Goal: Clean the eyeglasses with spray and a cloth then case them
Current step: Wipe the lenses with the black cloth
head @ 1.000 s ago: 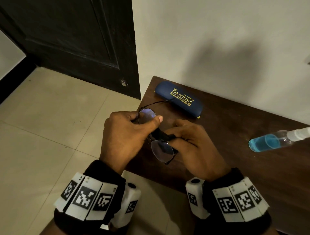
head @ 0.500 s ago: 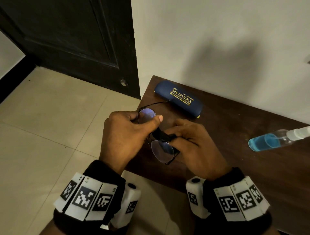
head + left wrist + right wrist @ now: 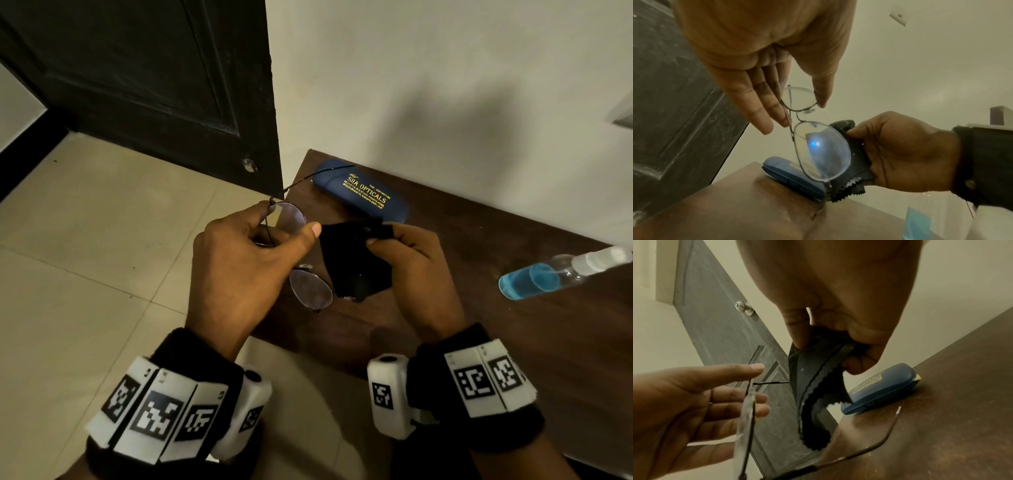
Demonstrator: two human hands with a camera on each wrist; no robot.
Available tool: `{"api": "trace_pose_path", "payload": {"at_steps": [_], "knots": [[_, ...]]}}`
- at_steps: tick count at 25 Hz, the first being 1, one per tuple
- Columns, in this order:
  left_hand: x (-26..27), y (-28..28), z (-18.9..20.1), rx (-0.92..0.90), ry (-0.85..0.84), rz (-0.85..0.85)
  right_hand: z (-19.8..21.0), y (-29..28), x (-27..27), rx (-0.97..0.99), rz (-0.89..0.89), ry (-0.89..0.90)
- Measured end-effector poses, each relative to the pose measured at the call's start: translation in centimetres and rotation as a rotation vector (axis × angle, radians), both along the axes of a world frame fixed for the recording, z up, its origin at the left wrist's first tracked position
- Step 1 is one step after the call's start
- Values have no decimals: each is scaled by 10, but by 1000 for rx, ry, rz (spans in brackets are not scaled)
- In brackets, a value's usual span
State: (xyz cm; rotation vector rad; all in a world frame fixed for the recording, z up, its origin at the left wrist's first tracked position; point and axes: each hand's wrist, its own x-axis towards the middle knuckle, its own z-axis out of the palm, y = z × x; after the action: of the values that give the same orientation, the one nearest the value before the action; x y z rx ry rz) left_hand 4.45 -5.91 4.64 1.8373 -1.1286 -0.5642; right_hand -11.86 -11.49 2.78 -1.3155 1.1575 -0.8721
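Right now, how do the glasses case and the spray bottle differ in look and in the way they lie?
The glasses case is opaque dark blue with gold lettering; the spray bottle is clear, showing blue liquid inside. The glasses case is shut and lies flat near the table's far left corner, close to the wall; the spray bottle lies on its side toward the right edge of the head view. Both rest on the table, and neither hand touches them.

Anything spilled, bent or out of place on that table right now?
Only the spray bottle stands out: it lies on its side on the table, no spill visible. The case is closed, and the eyeglasses look intact.
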Motion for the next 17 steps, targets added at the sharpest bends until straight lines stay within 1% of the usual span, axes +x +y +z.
{"api": "trace_pose_path", "payload": {"at_steps": [3,5,7,10,14,16,17], "knots": [[2,7,5,-54,-51,18,1,-2,-1,61,-41,14],[-1,14,8,-89,-90,16,0,-2,-3,67,-80,49],[-9,21,12,-126,-169,-16,2,-2,-7,78,-133,80],[-24,33,12,-156,-388,-113,4,-4,-18,130,-247,81],[-41,46,2,-236,-742,-272,3,-8,-40,193,-352,169],[-49,53,-6,-234,-878,-344,4,-8,-53,246,-397,194],[-52,54,-12,-234,-920,-370,6,-7,-58,264,-413,201]]}}
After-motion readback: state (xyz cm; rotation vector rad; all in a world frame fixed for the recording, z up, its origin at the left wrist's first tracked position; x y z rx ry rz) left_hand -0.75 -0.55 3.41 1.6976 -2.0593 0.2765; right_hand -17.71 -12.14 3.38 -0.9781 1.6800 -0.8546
